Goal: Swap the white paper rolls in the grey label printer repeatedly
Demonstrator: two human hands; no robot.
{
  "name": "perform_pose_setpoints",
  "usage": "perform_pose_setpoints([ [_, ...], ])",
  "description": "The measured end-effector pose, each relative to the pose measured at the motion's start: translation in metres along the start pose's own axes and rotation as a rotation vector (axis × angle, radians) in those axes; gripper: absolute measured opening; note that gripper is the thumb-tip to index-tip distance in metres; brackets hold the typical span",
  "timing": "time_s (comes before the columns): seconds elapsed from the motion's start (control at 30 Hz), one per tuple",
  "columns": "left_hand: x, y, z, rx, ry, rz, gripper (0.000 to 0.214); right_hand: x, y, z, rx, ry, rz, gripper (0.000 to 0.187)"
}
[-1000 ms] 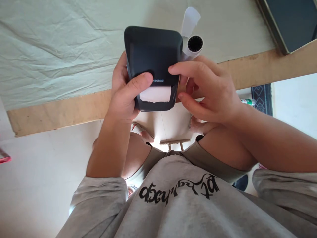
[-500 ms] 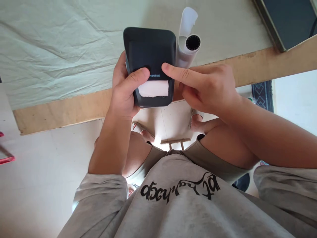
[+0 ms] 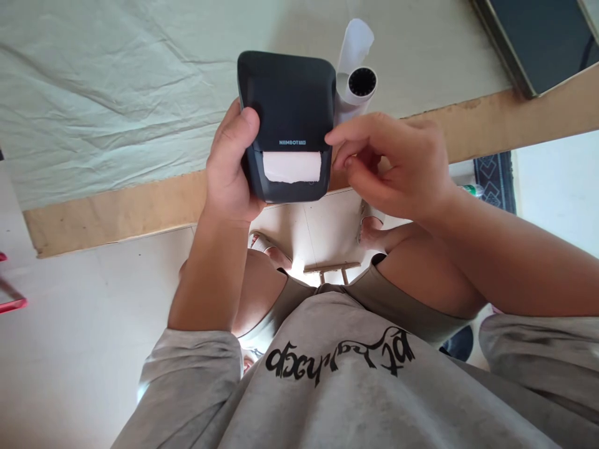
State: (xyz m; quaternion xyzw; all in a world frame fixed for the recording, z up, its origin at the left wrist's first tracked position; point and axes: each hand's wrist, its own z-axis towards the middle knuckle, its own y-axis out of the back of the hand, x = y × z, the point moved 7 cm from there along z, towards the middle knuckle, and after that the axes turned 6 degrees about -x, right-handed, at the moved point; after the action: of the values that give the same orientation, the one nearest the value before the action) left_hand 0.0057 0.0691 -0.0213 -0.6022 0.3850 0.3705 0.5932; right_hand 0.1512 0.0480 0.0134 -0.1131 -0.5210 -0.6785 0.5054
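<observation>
My left hand (image 3: 231, 168) is wrapped round the left side of a dark label printer (image 3: 287, 106), thumb lying along its edge. A white strip of label paper (image 3: 292, 166) sticks out of the printer's slot. My right hand (image 3: 393, 165) hovers at the printer's right side with curled fingers, fingertips close to the case and holding nothing. A white paper roll (image 3: 358, 84) with a dark core lies on the table just behind the printer, a loose tail of paper curling up from it.
A pale green cloth (image 3: 116, 81) covers the table, whose wooden edge (image 3: 116, 209) runs across the view. A dark framed panel (image 3: 543, 37) sits at the top right. Below are my knees, feet and a pale tiled floor.
My left thumb slid off the printer's front to its left edge, uncovering the logo. My right index finger drew back from the slot and the fingers curled in.
</observation>
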Motion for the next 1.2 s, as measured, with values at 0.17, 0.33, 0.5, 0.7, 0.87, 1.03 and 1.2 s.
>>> perform_pose_setpoints([
  [0.17, -0.004, -0.001, -0.004, 0.038, 0.069, 0.041, 0.018, -0.014, -0.003, 0.003, -0.011, -0.18, 0.206, 0.026],
  [0.33, -0.003, -0.003, -0.004, 0.064, 0.069, -0.001, 0.02, -0.012, -0.004, 0.006, -0.016, -0.182, 0.23, 0.023],
  [0.5, 0.001, -0.006, -0.001, 0.057, 0.091, -0.181, 0.036, -0.007, -0.005, 0.006, 0.035, -0.166, 0.12, 0.02],
  [0.7, -0.005, -0.005, -0.001, 0.012, 0.09, -0.275, 0.024, -0.005, -0.011, 0.005, 0.111, -0.101, 0.029, 0.023],
  [0.87, -0.005, -0.004, 0.0, -0.021, 0.068, -0.249, 0.023, -0.005, -0.011, 0.005, 0.108, -0.092, 0.022, 0.022],
  [1.03, -0.007, -0.004, -0.002, -0.085, 0.044, -0.183, 0.023, -0.005, -0.011, 0.006, 0.118, -0.088, 0.007, 0.023],
  [1.2, -0.008, -0.002, -0.003, -0.118, 0.042, -0.159, 0.023, -0.003, -0.012, 0.007, 0.135, -0.089, 0.04, 0.023],
])
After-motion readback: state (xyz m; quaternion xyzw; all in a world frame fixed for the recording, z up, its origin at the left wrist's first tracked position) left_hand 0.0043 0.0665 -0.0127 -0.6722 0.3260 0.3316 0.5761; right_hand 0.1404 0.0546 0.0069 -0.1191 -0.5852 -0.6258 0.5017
